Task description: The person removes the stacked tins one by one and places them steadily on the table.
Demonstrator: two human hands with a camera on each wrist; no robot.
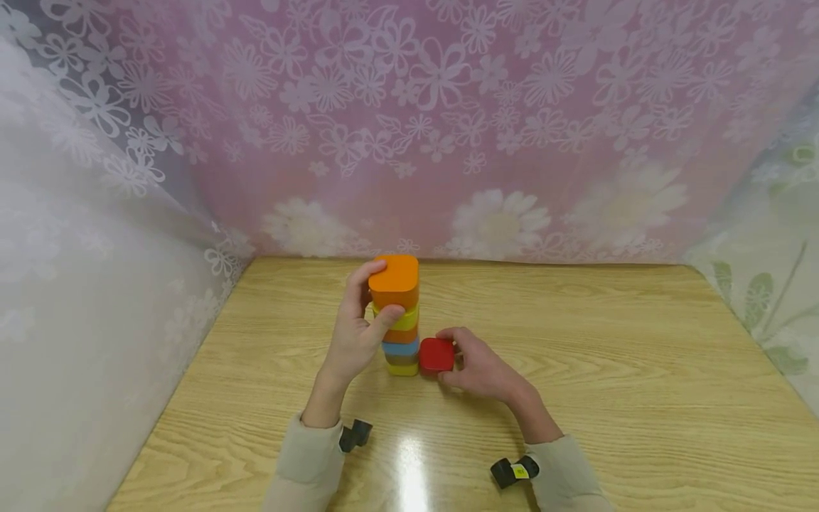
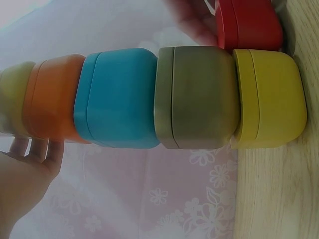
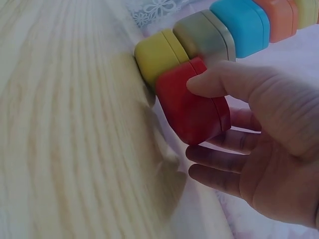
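Small rounded lidded boxes stand in a tall stack near the table's middle: a yellow box (image 2: pixel 274 99) at the bottom, then an olive-grey box (image 2: pixel 204 97), a blue box (image 2: pixel 122 97), an orange box (image 2: pixel 57 97), another yellow one and a large orange box (image 1: pixel 395 277) on top. My left hand (image 1: pixel 352 345) grips the upper stack from the left, forefinger at the top orange box, thumb across the front just below it. At the stack's foot on the right, my right hand (image 1: pixel 480 366) holds a red box (image 3: pixel 189 102) between thumb and fingers, against the bottom yellow box.
The wooden table (image 1: pixel 608 341) stretches out on both sides of the stack. A pink flowered curtain (image 1: pixel 416 128) hangs behind it, with pale cloth (image 1: pixel 83 284) at the left. Black wrist cameras (image 1: pixel 512 471) sit by both sleeves.
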